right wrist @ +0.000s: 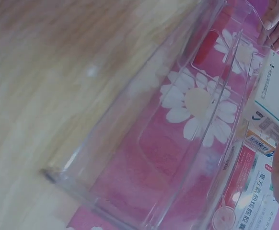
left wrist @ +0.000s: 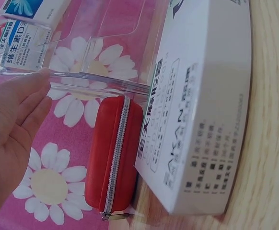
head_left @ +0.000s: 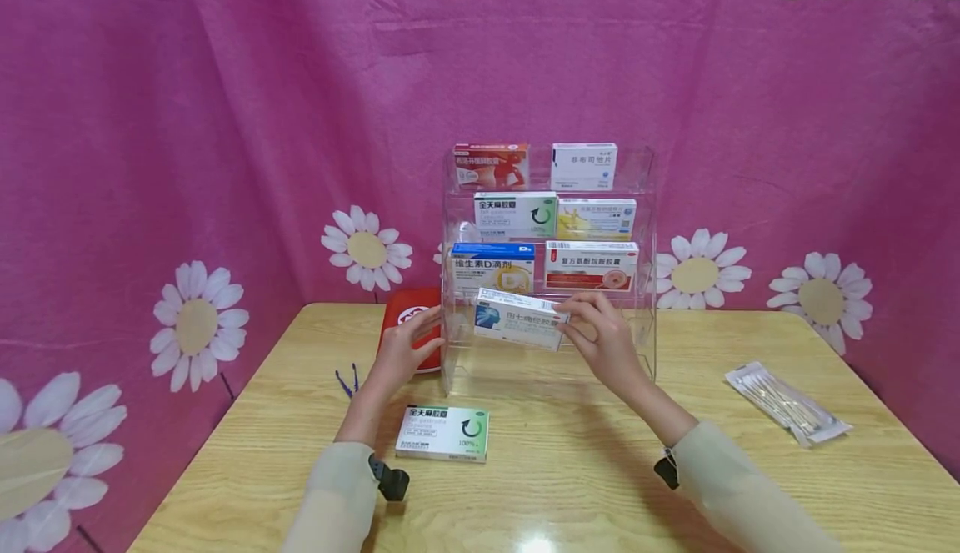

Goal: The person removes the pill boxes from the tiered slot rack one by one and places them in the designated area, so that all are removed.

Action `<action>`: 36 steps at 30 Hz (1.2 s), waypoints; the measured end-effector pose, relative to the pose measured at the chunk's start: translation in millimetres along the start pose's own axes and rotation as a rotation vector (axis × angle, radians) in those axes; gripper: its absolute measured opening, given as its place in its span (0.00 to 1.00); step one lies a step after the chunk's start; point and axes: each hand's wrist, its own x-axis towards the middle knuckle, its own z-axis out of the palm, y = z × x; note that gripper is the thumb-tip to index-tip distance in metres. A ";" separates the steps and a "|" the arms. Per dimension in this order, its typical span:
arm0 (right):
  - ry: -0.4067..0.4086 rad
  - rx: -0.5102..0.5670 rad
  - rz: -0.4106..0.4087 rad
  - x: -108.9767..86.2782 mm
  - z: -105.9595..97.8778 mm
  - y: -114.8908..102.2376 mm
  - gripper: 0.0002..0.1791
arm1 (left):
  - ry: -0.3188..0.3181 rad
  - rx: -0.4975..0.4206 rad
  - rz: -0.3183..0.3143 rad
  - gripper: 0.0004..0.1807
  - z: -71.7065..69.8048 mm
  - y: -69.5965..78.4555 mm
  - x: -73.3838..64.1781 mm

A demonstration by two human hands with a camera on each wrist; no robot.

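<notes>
My right hand [head_left: 606, 340] pinches the right end of a white and blue medicine box [head_left: 517, 321], which tilts slightly in front of the lower part of a clear acrylic display rack [head_left: 551, 374]. The left hand [head_left: 405, 346] touches the rack's left side with its fingers extended, as the left wrist view also shows. Behind the held box, a vitamin D box [head_left: 491, 269] and a red and white capsule box [head_left: 592, 268] stand on a tier. Near the left forearm, a green and white medicine box [head_left: 442, 434] lies flat on the table.
Higher tiers hold a red box [head_left: 491, 169], a white box [head_left: 585, 168], a green and white box [head_left: 514, 214] and a yellow one [head_left: 596, 219]. A red zipped case [left wrist: 113, 155] and blue tweezers [head_left: 347, 380] lie left; packaged cotton swabs [head_left: 786, 403] lie right.
</notes>
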 end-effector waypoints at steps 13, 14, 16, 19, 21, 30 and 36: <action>-0.190 0.111 0.084 -30.8 -18.1 -3.7 0.15 | -0.002 0.008 -0.003 0.30 -1.5 1.9 -0.5; -0.205 0.116 0.095 -33.4 -19.1 -3.7 0.15 | -0.005 0.006 -0.003 0.30 -1.4 2.0 -0.3; -0.230 0.125 0.112 -38.4 -21.3 -3.6 0.15 | -0.010 0.002 -0.006 0.30 -1.1 2.1 0.0; -0.265 0.152 0.128 -44.5 -24.2 -3.6 0.14 | -0.007 0.002 -0.002 0.30 -0.7 1.9 0.6; -0.286 0.169 0.140 -48.4 -26.3 -3.8 0.14 | -0.003 -0.002 0.000 0.30 -0.2 1.6 1.1; -0.385 0.191 0.209 -63.2 -32.7 -6.9 0.12 | -0.008 0.020 0.006 0.30 0.2 -0.6 0.8; -0.481 0.236 0.273 -68.8 -34.3 -5.3 0.11 | -0.007 0.032 0.001 0.30 -0.5 0.1 0.5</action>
